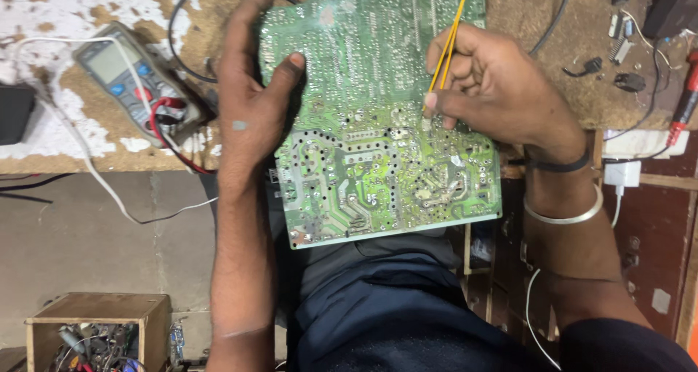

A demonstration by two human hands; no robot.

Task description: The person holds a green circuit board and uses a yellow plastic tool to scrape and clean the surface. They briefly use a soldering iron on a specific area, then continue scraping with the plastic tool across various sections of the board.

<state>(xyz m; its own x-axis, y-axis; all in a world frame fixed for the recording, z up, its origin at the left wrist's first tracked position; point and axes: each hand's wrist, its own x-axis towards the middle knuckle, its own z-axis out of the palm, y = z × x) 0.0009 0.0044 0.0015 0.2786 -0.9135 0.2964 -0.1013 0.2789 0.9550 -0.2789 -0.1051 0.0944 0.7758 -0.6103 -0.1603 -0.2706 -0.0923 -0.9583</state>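
Board (pixel 378 125) leans solder side up off the surface (pixel 574 89); left hand (pixel 251 103) grips its edge to steady it while right-hand (pixel 494 89) fingers pinch yellow tweezers (pixel 445 49) at a joint.

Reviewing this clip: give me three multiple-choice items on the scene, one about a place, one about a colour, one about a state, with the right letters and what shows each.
1. Where does the multimeter lie?
A. On the worn bench left of the circuit board
B. On the person's lap
C. Inside the wooden box

2. What colour is the thin tool in the right hand?
A. Blue
B. Yellow
C. White

3. How is the circuit board held?
A. Lying untouched
B. Gripped by both hands at its lower corners
C. Steadied at its left edge by the left hand, solder side up

Answers:
1 A, it sits on the bench beyond the left hand.
2 B, the slender prongs are yellow.
3 C, the left thumb rests on the board while solder points face the camera.
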